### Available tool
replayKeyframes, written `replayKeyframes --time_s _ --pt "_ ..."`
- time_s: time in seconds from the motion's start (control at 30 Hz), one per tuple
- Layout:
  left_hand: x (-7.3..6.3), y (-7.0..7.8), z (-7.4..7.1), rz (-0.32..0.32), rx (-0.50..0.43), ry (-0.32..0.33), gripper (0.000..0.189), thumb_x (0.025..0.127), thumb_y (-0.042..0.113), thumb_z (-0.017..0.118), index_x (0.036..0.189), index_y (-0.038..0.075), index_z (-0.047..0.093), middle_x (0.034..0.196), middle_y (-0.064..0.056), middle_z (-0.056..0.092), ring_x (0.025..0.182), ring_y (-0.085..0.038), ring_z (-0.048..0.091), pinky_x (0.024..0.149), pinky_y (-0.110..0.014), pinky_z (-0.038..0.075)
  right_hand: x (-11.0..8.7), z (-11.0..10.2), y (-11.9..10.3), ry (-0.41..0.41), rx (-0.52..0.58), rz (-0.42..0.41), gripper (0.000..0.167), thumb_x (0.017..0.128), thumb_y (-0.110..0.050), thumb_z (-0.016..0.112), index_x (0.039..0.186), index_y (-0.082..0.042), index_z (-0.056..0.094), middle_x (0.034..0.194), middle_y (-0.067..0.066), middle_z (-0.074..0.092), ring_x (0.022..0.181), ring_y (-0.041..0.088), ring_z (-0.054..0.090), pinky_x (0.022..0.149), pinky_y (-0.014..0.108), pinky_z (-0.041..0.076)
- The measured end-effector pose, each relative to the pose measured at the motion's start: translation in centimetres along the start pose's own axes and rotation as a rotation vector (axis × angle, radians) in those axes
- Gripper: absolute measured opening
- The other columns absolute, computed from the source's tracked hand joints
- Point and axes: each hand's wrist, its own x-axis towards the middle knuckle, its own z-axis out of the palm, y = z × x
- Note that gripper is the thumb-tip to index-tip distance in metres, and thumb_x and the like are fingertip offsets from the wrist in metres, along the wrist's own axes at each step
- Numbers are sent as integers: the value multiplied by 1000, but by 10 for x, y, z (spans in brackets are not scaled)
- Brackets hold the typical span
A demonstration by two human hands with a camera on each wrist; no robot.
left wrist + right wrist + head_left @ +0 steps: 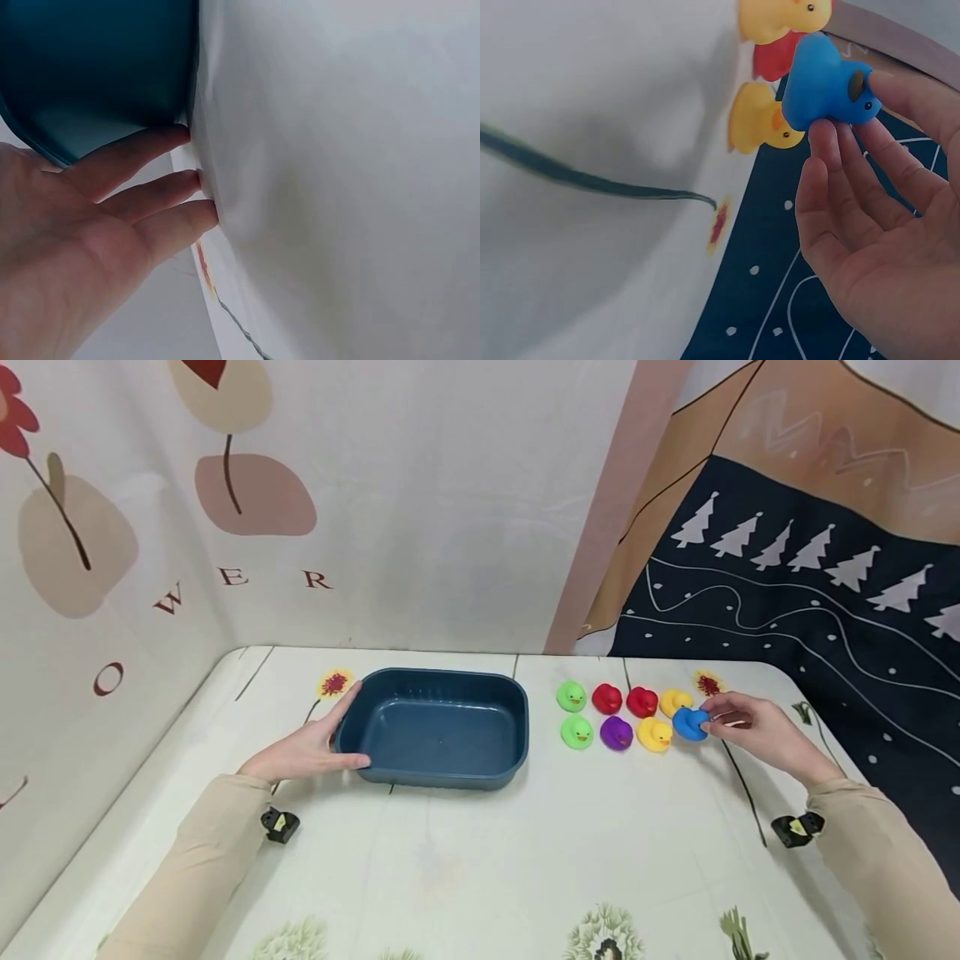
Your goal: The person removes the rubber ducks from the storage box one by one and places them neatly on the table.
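Note:
On the table stands a dark blue rectangular basin (441,777). My left hand (311,747) lies at its left end, thumb along the near rim and fingers spread against the outer side. From the left wrist view, those fingers (161,187) look nearly straight beside the basin wall (97,67). At the right, my right hand (761,735) pinches a blue rubber duck (689,724) between thumb and fingertips. The right wrist view shows the blue duck held above the table, a yellow duck (757,124) just behind it.
Two rows of rubber ducks sit right of the basin: green ducks (577,732), red ducks (607,698), a purple duck (617,733) and yellow ducks (655,735). Printed curtains (435,527) hang behind the patterned tablecloth (465,868).

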Motion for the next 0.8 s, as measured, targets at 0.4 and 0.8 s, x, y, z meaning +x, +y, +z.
replayKeyframes --time_s 0.4,0.8 --pt "-1 0 2 0 -7 6 109 85 31 74 155 25 -9 160 -17 -5 140 -48 10 103 -69 20 -1 10 17 -41 32 88 45 96 -22 62 126 9 52 120 26 56 105 38 55 80 24 50" --pt "0 0 4 15 5 6 108 86 35 74 155 23 -9 160 -16 -7 139 -48 13 104 -66 24 -3 15 27 -57 41 123 48 96 -25 63 126 9 50 118 27 56 104 40 54 84 44 52"
